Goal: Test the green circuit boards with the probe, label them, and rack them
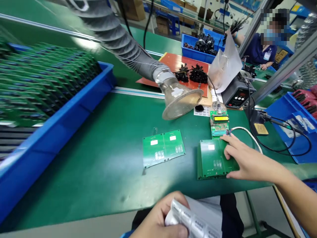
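In my left hand (170,218) is a sheet of silver labels (198,219), curled over at one end and printed with "6000". This hand is closed on it below the table's front edge. My right hand (240,157) lies over a stack of green circuit boards (210,162). Its index finger touches the far edge of the top board and its thumb the near edge, spanning it. A separate green circuit board (163,148) with two white labels lies flat to the left of the stack.
A fume hose (183,99) hangs over the table. Behind the stack is a small board with a lit display (220,119). A soldering station (239,91) stands at the back right. Blue bins hold boards (81,102) at left and parts (297,129) at right. A co-worker (262,49) sits opposite.
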Demonstrator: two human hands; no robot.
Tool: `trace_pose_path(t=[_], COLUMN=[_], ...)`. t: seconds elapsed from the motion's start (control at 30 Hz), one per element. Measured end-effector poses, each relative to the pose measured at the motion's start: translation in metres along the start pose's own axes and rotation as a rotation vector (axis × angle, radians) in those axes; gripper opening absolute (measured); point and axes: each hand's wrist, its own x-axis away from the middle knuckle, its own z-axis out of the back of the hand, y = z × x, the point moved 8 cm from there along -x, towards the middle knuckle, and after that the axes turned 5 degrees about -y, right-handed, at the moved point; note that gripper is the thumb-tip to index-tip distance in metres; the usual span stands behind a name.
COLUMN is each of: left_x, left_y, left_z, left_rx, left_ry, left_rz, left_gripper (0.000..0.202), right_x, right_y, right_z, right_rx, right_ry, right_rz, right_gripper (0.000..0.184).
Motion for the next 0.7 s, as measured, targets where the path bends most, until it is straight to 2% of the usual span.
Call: trace_pose_path(t=[0.07,0.17,0.2,0.27,0.33,0.4,0.47,0.5,0.57,0.63,0.7], left_x=[0.005,0.012,0.013,0.014,0.013,0.013,0.015,0.017,0.020,0.020,0.017], left_y=[0.000,0.002,0.004,0.007,0.011,0.016,0.022,0.025,0.031,0.035,0.038], left_z=[0.000,-0.003,-0.005,-0.009,-0.010,-0.006,0.006,0.013,0.026,0.034,0.036], left_rx=[-0.074,-0.152,-0.166,-0.173,-0.171,-0.191,-0.235,-0.263,-0.315,-0.360,-0.399], left_ry=[-0.034,-0.020,-0.006,0.025,0.086,0.177,0.316,0.388,0.515,0.578,0.592], left_rz=[0.003,0.005,-0.005,-0.028,-0.062,-0.102,-0.152,-0.174,-0.203,-0.212,-0.226], left_gripper=[0.049,0.051,0.051,0.052,0.052,0.052,0.049,0.046,0.040,0.034,0.029], right_x=[-0.017,-0.063,-0.083,-0.125,-0.163,-0.184,-0.185,-0.178,-0.150,-0.115,-0.085], right_y=[-0.014,-0.058,-0.073,-0.094,-0.103,-0.102,-0.099,-0.098,-0.099,-0.093,-0.085], right_z=[0.013,0.026,0.023,0.006,-0.016,-0.034,-0.040,-0.036,-0.016,0.004,0.004], right_rx=[0.007,0.008,-0.001,0.029,0.131,0.204,0.220,0.205,0.111,-0.080,-0.327], right_ry=[-0.017,-0.019,-0.042,-0.099,-0.143,-0.160,-0.140,-0.099,0.038,0.124,0.027], right_rz=[0.037,0.236,0.297,0.321,0.283,0.238,0.239,0.265,0.337,0.347,0.290], right_gripper=[0.036,0.039,0.043,0.051,0.059,0.068,0.075,0.074,0.056,0.028,0.022])
